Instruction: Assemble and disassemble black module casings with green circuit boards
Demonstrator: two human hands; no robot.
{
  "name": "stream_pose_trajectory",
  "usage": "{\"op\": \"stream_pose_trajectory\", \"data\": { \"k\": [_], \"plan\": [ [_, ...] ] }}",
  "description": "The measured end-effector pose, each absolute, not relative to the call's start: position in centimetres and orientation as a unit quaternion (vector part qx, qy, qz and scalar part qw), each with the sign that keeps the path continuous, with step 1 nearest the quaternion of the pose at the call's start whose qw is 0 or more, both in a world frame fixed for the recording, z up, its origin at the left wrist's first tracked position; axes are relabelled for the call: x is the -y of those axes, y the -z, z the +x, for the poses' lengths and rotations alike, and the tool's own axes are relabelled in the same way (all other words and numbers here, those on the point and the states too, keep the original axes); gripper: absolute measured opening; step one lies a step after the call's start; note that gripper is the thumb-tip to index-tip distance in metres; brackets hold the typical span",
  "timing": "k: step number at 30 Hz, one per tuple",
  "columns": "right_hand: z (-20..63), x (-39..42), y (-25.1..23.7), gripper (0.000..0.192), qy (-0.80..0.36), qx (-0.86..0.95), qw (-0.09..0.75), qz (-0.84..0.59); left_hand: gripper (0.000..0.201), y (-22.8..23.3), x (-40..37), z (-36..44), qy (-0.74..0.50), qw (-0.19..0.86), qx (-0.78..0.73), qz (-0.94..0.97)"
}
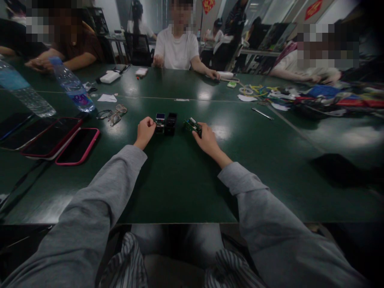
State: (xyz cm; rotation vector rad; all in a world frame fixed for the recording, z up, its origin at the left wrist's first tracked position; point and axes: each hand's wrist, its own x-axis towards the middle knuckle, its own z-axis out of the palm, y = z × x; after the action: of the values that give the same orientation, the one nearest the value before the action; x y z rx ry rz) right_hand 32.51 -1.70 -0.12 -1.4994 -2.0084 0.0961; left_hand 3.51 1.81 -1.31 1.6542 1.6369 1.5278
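My left hand [145,132] is curled into a fist on the dark green table [180,180], its fingertips touching a small dark block with a bluish top [160,122]. A second black block [171,123] stands right beside it. My right hand [207,140] is closed around a small green circuit board [192,125] that lies low on the table, a little to the right of the blocks. Both arms are in grey sleeves.
Several phones [64,142] lie at the left, with glasses [115,114] and two water bottles [72,86] behind them. Other people sit along the far side. Cables and coloured clutter [300,96] fill the right, and a metal tool [262,114] lies nearby.
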Motion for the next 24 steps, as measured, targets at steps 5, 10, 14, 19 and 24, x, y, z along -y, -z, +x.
{"op": "stream_pose_trajectory", "data": {
  "k": [5,10,14,19,24],
  "plan": [
    [32.57,1.64,0.3,0.05,-0.031,0.763,0.315,-0.563,0.022,1.06,-1.59,3.59,-0.539,0.184,-0.578,0.584],
    [32.56,1.58,0.4,0.051,-0.032,0.763,0.316,-0.563,0.023,0.86,-1.38,3.68,-0.537,0.189,-0.58,0.583],
    [32.57,1.59,0.4,0.051,-0.032,0.764,0.317,-0.561,0.023,0.78,-1.31,3.73,-0.536,0.194,-0.58,0.582],
    [32.61,1.58,0.4,0.05,-0.038,0.765,0.316,-0.559,0.023,0.61,-1.28,3.75,-0.527,0.182,-0.582,0.592],
    [32.54,1.64,0.35,0.051,-0.038,0.763,0.317,-0.562,0.022,0.65,-1.29,3.72,-0.532,0.179,-0.579,0.592]
  ]
}}
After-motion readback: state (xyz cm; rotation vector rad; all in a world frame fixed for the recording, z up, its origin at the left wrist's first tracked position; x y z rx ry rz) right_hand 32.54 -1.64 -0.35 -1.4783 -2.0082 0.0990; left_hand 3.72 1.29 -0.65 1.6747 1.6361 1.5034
